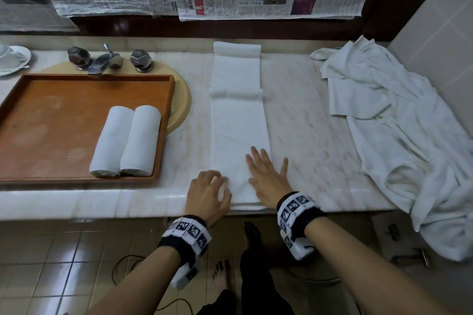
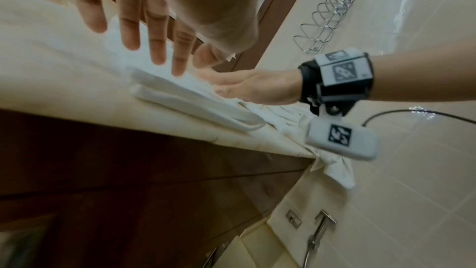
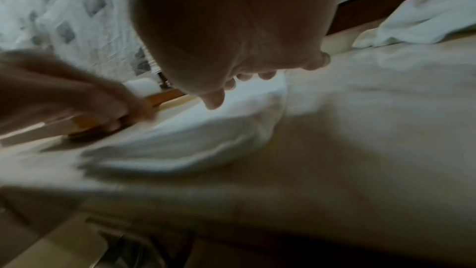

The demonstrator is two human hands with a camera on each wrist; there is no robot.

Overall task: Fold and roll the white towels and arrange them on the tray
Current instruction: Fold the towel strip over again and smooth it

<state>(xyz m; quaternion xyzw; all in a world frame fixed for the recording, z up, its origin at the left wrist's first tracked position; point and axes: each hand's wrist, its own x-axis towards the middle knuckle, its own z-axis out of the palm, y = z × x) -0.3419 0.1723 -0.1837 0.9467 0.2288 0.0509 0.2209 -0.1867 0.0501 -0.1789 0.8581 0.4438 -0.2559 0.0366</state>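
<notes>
A long white towel [image 1: 239,123], folded into a narrow strip, lies lengthwise on the marble counter [image 1: 307,123]. My right hand [image 1: 266,174] presses flat on its near end, fingers straight and spread. My left hand [image 1: 212,192] hovers blurred over the strip's near left corner, and the left wrist view shows its fingers [image 2: 156,44] straight above the towel [image 2: 195,105]. The right hand [image 2: 252,87] shows flat there too. Two rolled white towels [image 1: 112,140] [image 1: 140,140] lie side by side in the brown tray [image 1: 51,123]. The right wrist view is blurred, showing the right palm [image 3: 231,48] over the towel [image 3: 206,136].
The tray sits over a beige sink basin [image 1: 181,105] below a chrome faucet [image 1: 105,59]. A heap of loose white towels [image 1: 396,135] covers the counter's right end and hangs over its edge. A white saucer [image 1: 12,59] stands far left. Newspapers cover the wall behind.
</notes>
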